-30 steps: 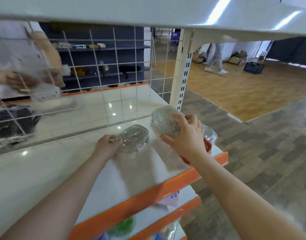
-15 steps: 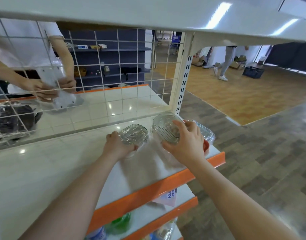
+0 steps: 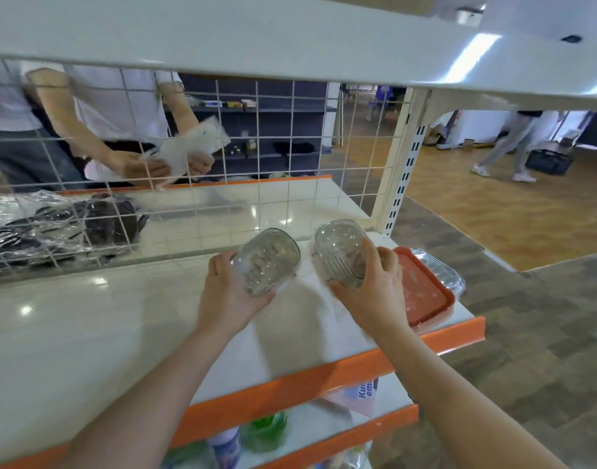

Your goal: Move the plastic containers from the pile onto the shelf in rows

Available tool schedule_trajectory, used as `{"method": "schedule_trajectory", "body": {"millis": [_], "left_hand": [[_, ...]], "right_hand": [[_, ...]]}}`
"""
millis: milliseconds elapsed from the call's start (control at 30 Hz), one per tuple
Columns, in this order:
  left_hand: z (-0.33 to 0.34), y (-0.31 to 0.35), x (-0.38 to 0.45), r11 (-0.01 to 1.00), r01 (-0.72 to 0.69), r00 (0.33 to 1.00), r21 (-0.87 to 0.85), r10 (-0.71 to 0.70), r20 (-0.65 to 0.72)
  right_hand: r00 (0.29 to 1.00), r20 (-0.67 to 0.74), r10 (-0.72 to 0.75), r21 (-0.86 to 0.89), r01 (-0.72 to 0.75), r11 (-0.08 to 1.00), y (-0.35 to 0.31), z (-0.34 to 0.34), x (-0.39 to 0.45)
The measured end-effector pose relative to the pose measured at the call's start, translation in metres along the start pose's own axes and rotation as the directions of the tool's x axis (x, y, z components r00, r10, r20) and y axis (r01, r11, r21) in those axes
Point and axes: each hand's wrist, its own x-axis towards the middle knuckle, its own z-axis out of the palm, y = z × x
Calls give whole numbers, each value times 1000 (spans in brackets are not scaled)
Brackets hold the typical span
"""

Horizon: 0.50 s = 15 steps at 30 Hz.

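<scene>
Since 0.5 s ago both containers have come up off the white orange-edged shelf point(image 3: 87, 333) & tipped bottoms toward us; view has shifted a bit too. The person behind the white wire grid point(image 3: 273, 137), upper left, now has the white packet raised.

We see the left hand point(image 3: 229, 296) gripping a clear rounded plastic container point(image 3: 266, 262) w/ smooth glossy walls, thumb on the near side, fingers curled around the far side. The right hand point(image 3: 374, 292) grips a second clear plastic container w/ ribbed base point(image 3: 341, 253), thumb over its right side, fingers under. Both sit centre frame, just apart, above the shelf near its right end. Right of the right hand lies a flat red plastic lid point(image 3: 422, 289) on a clear tray point(image 3: 449, 275). Both forearms reach in from the bottom edge, wrists bent slightly up. Mid left, behind the grid: a dark crinkly wrapped bundle point(image 3: 53, 228).
</scene>
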Motion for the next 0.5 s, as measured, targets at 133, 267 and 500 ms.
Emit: {"method": "schedule_trajectory", "body": {"millis": [133,267,500], "left_hand": [[-33,-11,-14,999,-10,1000,31,10,-3],[-66,-28,-27,997,11,1000,74,-11,7],[-128,-58,-61,994,-27,999,106,23,39]], "right_hand": [[1000,14,-22,47,21,999,-19,12,-12],[999,27,-39,73,37,997,-44,22,-27],[999,15,-42,107,40,993,-86,44,-74]]}}
